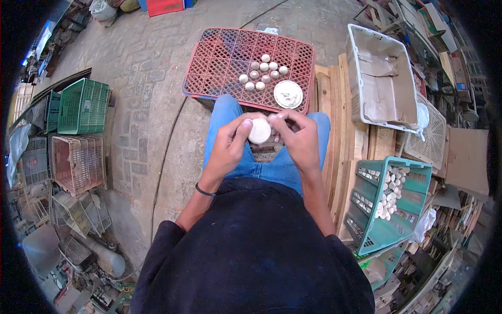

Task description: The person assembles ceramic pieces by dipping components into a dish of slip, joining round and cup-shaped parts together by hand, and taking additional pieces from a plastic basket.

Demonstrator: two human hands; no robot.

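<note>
In front of my lap, my left hand (233,137) grips a pale round piece (259,131) with a smooth face, thumb at its edge. My right hand (298,138) is closed beside it, fingers pinched together close to the piece's right edge; what they hold, if anything, is too small to tell. Just beyond my knees, an upturned red plastic crate (214,68) carries several small pale round knobs (264,67) in loose rows. A white disc (288,94) with dark marks lies at the crate's near right corner.
Wooden planks (337,115) run along my right side. A white crate (358,78) lined with cardboard stands there, and a tilted green crate (363,230) holds many pale pieces (389,193). On the left are a green crate (83,107) and a faded pink crate (78,165).
</note>
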